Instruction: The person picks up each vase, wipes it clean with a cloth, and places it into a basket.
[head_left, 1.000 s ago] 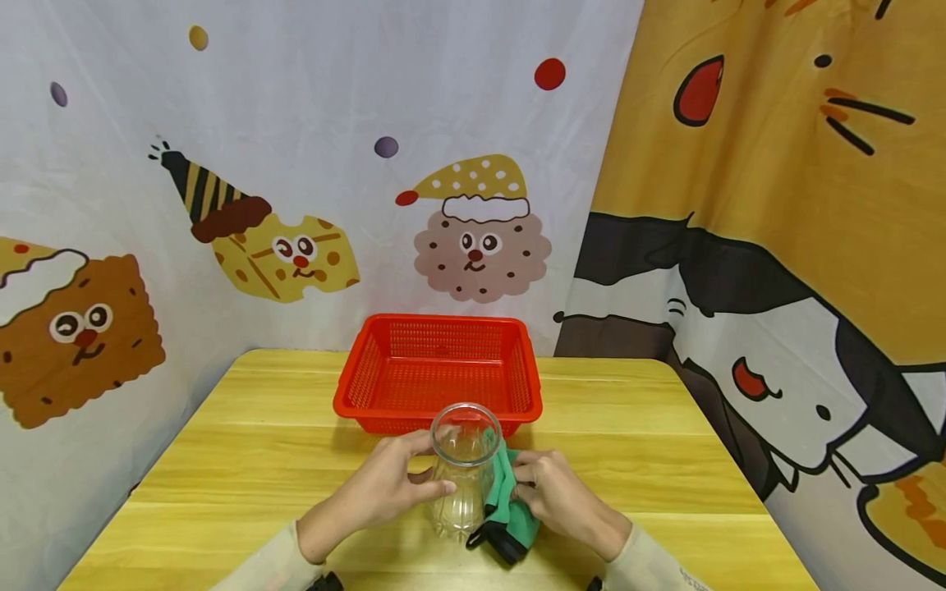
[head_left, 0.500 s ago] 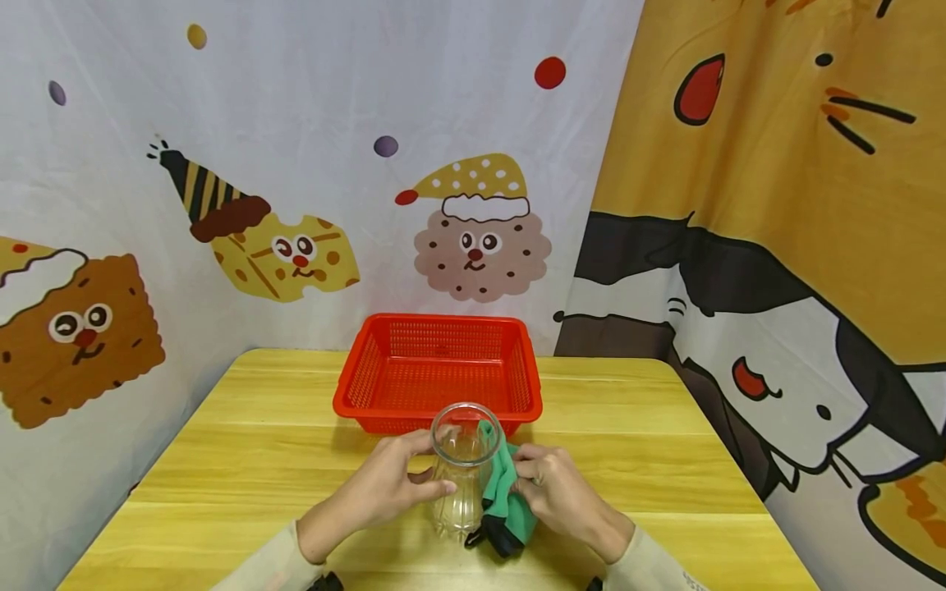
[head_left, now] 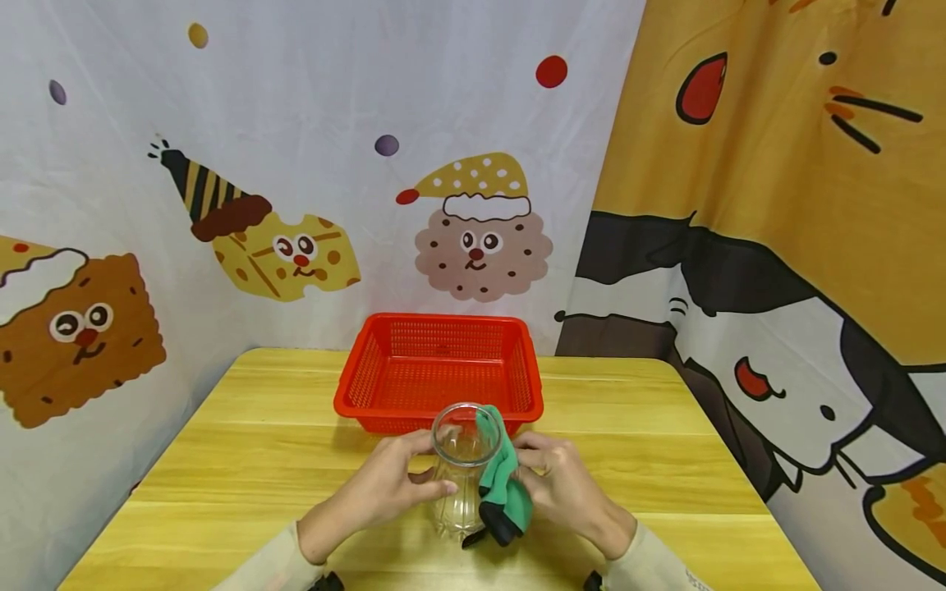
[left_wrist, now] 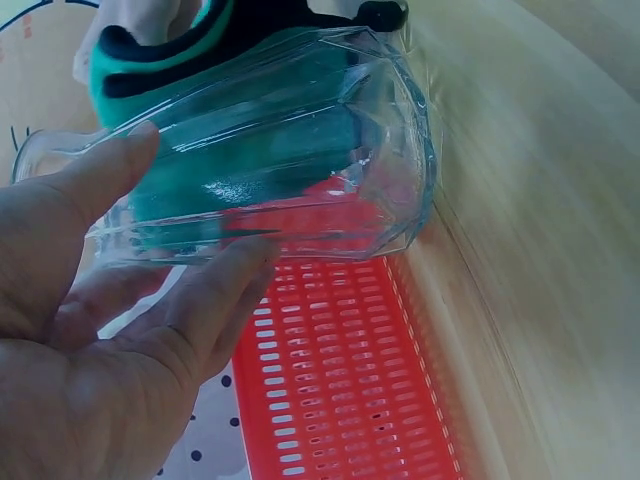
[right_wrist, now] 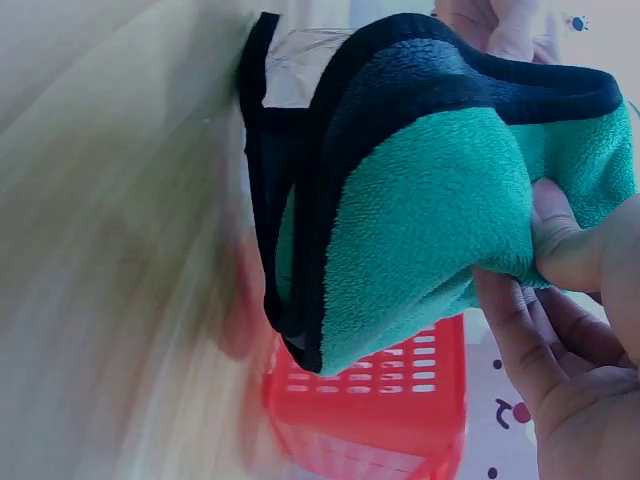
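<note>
A clear glass vase [head_left: 458, 501] with a round rim and ribbed sides stands upright on the table, in front of the red basket. My left hand [head_left: 384, 484] grips it from the left, thumb on the near side and fingers behind. Pinched in my right hand [head_left: 565, 484] is a green cleaning cloth [head_left: 502, 476] with black edging and a black loop. The cloth lies along the vase's right side, its upper end at the rim. In the right wrist view, thumb and fingers pinch a fold of the cloth [right_wrist: 430, 210], and the vase is mostly hidden behind it.
A red plastic basket [head_left: 343, 394] with perforated walls stands just behind the vase. The wooden table [head_left: 636, 460] ends at a printed curtain [head_left: 310, 123] at the back and sides.
My right hand has raised the cloth along the vase's right side, bringing its upper end up to the rim. The left hand and the vase have stayed in place.
</note>
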`<state>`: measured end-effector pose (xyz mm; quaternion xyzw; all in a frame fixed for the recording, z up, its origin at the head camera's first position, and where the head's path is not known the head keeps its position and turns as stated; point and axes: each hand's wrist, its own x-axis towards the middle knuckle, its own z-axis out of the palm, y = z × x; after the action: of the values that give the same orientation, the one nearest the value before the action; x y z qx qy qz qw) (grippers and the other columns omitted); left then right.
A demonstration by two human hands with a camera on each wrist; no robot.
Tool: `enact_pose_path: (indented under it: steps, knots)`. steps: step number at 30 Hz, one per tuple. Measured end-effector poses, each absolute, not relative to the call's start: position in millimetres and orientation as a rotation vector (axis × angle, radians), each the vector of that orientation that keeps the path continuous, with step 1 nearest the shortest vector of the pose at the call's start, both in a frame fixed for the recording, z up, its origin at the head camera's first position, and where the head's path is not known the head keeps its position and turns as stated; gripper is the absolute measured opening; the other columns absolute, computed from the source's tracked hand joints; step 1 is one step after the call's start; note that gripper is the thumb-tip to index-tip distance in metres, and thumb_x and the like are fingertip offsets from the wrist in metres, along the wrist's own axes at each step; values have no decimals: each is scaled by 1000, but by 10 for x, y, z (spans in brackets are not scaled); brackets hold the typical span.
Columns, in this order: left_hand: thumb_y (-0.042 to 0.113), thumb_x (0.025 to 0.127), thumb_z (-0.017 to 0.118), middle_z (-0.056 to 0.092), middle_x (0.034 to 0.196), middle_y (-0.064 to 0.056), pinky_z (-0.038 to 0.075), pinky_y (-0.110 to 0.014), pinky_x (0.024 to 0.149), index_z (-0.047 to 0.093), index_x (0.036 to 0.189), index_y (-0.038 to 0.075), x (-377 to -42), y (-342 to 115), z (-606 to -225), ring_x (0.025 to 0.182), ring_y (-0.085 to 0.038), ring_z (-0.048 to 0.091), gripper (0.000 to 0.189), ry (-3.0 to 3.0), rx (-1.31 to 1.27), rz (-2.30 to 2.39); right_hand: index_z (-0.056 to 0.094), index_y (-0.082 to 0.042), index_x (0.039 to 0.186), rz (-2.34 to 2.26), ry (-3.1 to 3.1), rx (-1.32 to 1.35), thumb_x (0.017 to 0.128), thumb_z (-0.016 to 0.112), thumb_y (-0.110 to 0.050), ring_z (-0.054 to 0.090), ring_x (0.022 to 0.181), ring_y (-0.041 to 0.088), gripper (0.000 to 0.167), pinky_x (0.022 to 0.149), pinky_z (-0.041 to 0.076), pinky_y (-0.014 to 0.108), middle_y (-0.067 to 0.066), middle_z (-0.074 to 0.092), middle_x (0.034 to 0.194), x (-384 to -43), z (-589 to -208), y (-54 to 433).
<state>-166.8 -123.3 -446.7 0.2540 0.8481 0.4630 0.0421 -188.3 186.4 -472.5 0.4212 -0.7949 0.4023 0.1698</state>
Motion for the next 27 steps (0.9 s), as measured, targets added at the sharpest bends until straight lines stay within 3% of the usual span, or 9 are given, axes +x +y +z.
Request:
enact_pose_path:
  steps: [5, 11, 16, 20, 27]
  knots:
    - [22, 99, 97, 79, 153, -12, 67, -20, 72, 77, 151, 16, -1673, -1233, -4474, 87, -7, 70, 56, 2594, 790, 1427, 91, -4, 117, 1147, -2198, 1194, 93, 82, 23, 79, 90, 9, 38, 78, 69, 15, 6, 85, 104, -1891, -4678, 1852]
    - [19, 98, 97, 80, 151, -13, 73, -23, 88, 77, 150, 12, -1670, -1222, -4486, 122, -30, 79, 56, 2554, 782, 1482, 90, -1, 119, 1175, -2151, 1171, 94, 81, 23, 80, 90, 10, 36, 76, 69, 15, 5, 85, 104, -1885, -4653, 1837]
    - [17, 99, 96, 80, 148, -14, 74, -38, 102, 75, 150, 9, -1660, -1210, -4490, 140, -47, 75, 56, 2532, 794, 1520, 91, -3, 118, 1161, -2133, 1158, 93, 84, 21, 80, 90, 11, 35, 76, 69, 15, 4, 85, 104, -1889, -4662, 1830]
    - [19, 99, 96, 79, 148, -16, 73, -47, 104, 72, 152, 8, -1645, -1207, -4504, 138, -49, 76, 59, 2577, 809, 1504, 91, -4, 118, 1146, -2139, 1154, 92, 84, 21, 80, 91, 10, 37, 77, 68, 14, 3, 85, 104, -1891, -4668, 1841]
    - [23, 94, 101, 81, 143, -11, 72, -48, 110, 71, 150, 11, -1634, -1176, -4555, 137, -40, 77, 65, 2707, 842, 1424, 91, -5, 120, 1141, -2155, 1164, 94, 84, 20, 78, 91, 9, 37, 76, 67, 14, 2, 84, 105, -1899, -4662, 1849]
